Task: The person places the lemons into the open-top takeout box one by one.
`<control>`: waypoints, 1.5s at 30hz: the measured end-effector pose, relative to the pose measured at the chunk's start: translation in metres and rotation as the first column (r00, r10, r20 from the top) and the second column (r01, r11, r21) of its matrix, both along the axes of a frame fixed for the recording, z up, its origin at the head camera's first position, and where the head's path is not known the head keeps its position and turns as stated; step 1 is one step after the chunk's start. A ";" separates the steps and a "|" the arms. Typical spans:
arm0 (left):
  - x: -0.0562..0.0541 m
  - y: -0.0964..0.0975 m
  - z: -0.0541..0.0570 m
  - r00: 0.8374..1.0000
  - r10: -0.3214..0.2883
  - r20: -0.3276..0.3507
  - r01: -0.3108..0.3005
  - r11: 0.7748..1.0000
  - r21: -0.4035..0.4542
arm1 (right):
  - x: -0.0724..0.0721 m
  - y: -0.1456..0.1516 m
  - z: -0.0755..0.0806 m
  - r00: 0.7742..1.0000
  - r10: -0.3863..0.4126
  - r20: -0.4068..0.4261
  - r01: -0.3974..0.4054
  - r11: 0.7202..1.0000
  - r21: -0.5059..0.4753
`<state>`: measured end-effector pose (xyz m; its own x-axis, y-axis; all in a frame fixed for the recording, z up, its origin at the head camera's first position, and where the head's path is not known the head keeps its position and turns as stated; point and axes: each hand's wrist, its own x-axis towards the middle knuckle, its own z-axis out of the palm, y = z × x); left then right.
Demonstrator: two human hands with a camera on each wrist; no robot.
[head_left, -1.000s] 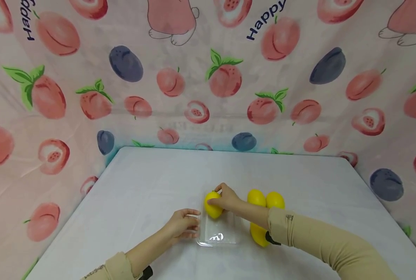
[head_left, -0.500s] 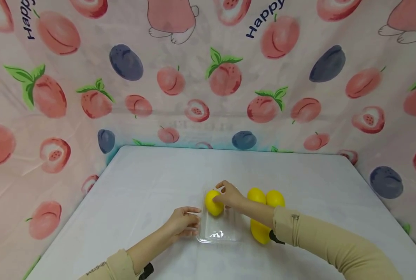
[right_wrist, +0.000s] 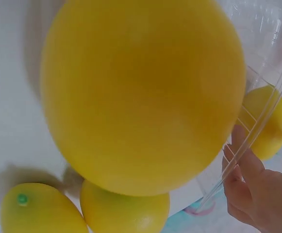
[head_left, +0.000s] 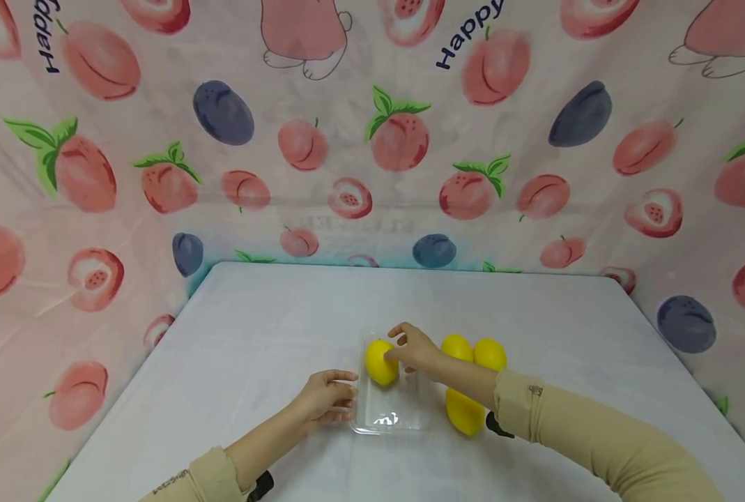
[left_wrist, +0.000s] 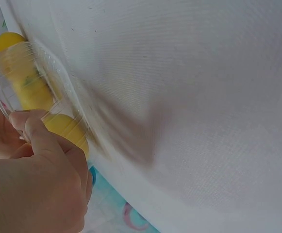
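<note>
Yellow and smooth, one fruit (head_left: 381, 362) sits inside the clear plastic box (head_left: 403, 404), up at the box's far end and a bit to its left. The box lies on the white surface (head_left: 284, 307).

The right hand (head_left: 412, 348) is over the far end of the box, just right of that fruit. Its fingers are loose and spread a little, not wrapped around anything. The thumb tip is at the fruit's right side, but I cannot tell if it touches.

The left hand (head_left: 326, 395) is at the left side of the box. Its finger ends reach the box's rim. From the head they look a bit apart, and from the left wrist they look close together, so I cannot tell if they pinch the rim or only touch it.

More yellow fruits are on the surface to the right of the box. Two of them, the far left fruit (head_left: 456, 347) and the far right fruit (head_left: 489, 354), are side by side, level with the far end of the box. The near fruit (head_left: 465, 411) is level with the near half of the box. The right arm covers part of this bunch.

Both arms wear tan sleeves (head_left: 560, 411). Well behind the box, past the surface, hangs a pink cloth (head_left: 347, 104) with peaches, blue fruits and the word "Happy" on it.
</note>
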<state>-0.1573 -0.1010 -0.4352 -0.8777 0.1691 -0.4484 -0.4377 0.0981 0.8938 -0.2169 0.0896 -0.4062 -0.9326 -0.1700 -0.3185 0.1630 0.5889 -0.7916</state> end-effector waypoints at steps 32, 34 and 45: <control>0.002 -0.003 -0.004 1.000 0.001 0.015 -0.002 1.000 0.023 | 0.017 0.074 0.034 0.925 0.290 -0.244 -0.261 0.954 0.145; 0.003 -0.003 -0.004 1.000 0.000 0.018 0.000 1.000 0.023 | 0.020 0.079 0.035 0.924 0.297 -0.243 -0.264 0.952 0.158; 0.002 -0.003 -0.004 1.000 0.003 0.016 -0.003 0.999 0.041 | 0.040 0.101 0.030 0.918 0.300 -0.260 -0.252 0.946 0.203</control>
<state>-0.1549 -0.1036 -0.4396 -0.8710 0.1851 -0.4551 -0.4522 0.0602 0.8899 -0.1764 0.1910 -0.3766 -0.9108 -0.4023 -0.0928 -0.2416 0.7016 -0.6704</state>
